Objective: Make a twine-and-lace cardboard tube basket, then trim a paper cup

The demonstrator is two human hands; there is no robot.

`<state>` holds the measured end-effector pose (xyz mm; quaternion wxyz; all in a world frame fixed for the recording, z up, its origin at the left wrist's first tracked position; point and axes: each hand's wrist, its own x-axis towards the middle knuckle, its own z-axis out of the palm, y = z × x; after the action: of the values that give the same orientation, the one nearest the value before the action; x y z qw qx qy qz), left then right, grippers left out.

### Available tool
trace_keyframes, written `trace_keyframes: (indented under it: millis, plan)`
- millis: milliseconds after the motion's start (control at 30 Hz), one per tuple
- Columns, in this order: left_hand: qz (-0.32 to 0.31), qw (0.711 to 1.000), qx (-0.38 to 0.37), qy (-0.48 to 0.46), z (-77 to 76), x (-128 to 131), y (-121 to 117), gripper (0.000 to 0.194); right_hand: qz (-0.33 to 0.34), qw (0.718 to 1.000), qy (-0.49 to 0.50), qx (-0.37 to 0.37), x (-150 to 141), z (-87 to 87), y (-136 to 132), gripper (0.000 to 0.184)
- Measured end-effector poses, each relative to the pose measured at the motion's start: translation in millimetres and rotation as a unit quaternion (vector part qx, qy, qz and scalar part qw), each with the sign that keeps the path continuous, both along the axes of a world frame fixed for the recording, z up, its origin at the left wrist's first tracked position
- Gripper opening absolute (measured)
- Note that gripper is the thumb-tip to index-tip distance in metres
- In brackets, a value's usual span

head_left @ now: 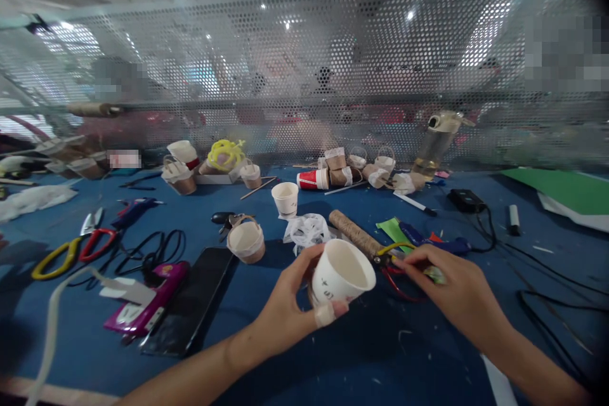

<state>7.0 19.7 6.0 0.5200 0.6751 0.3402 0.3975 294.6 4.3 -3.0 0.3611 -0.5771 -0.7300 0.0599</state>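
My left hand (290,304) is wrapped round a white paper cup (333,279) with dark printing, its mouth tilted up and to the right. A strip of tape or bandage covers the thumb. My right hand (451,285) is closed in a pinch to the right of the cup, apart from it. What its fingers hold, if anything, I cannot make out. Just behind those fingertips lie scissors (379,259) with a yellow and a red handle. A roll of brown twine (354,233) lies beyond the cup, beside a crumpled white ribbon bundle (307,233).
Another white cup (285,200) and a twine-wrapped small basket (246,242) stand farther back. On the left lie a black phone (195,304), a purple device (147,301) and scissors (90,241). A glue gun (442,244) with cable lies right. A perforated metal screen (295,76) borders the table.
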Motion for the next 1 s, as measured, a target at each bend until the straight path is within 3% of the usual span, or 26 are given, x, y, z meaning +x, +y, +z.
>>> trace_keyframes:
  millis: [167, 400, 633, 867, 1000]
  plan:
    - [0.038, 0.998, -0.003, -0.041, -6.5, -3.2, 7.2, 0.061, -0.052, 0.996, -0.060, -0.052, 19.4, 4.6, 5.0, 0.026]
    - [0.026, 0.999, -0.016, -0.015, -3.2, -0.4, 3.7, 0.063, 0.050, 0.987, -0.130, -0.077, 15.9, -13.1, 10.7, 0.017]
    - [0.019, 1.000, -0.006, -0.010, -5.2, -1.0, 1.3, 0.061, 0.057, 0.987, -0.104, -0.106, 10.4, -29.3, 8.8, 0.034]
    - [0.019, 1.000, 0.005, -0.019, -6.5, -1.3, 0.6, 0.064, -0.019, 0.997, -0.031, -0.070, 9.6, -24.3, 13.8, 0.026]
    - [0.022, 0.999, 0.008, -0.021, -8.6, -2.1, -0.5, 0.065, -0.062, 0.994, 0.045, -0.083, 7.2, -16.3, 9.8, 0.030]
